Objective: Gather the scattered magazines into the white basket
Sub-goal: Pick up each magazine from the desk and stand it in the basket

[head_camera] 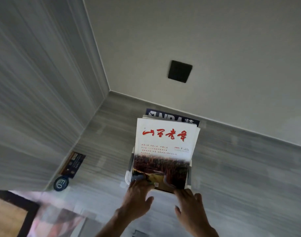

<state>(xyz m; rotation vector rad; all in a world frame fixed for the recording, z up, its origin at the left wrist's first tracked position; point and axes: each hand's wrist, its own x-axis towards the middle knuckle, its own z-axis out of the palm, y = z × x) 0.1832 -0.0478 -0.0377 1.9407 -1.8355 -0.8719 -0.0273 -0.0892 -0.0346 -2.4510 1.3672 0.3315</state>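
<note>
A white magazine with red brush lettering and a reddish field photo [165, 151] lies on top of a stack in the white basket [128, 177], whose rim peeks out at the stack's left and right. A dark blue magazine with large white letters [173, 117] sticks out behind it. My left hand [137, 200] has its fingertips on the top magazine's near left corner. My right hand [191, 209] touches the near right corner, fingers spread. Another magazine [57, 221] lies blurred on the floor at the lower left.
The basket stands on grey wood-grain floor near a room corner. A dark booklet [73, 164] and a round dark disc [61, 183] lie by the left wall. A black square plate [180, 71] is on the back wall. A dark-framed wooden surface [8, 214] is at the lower left.
</note>
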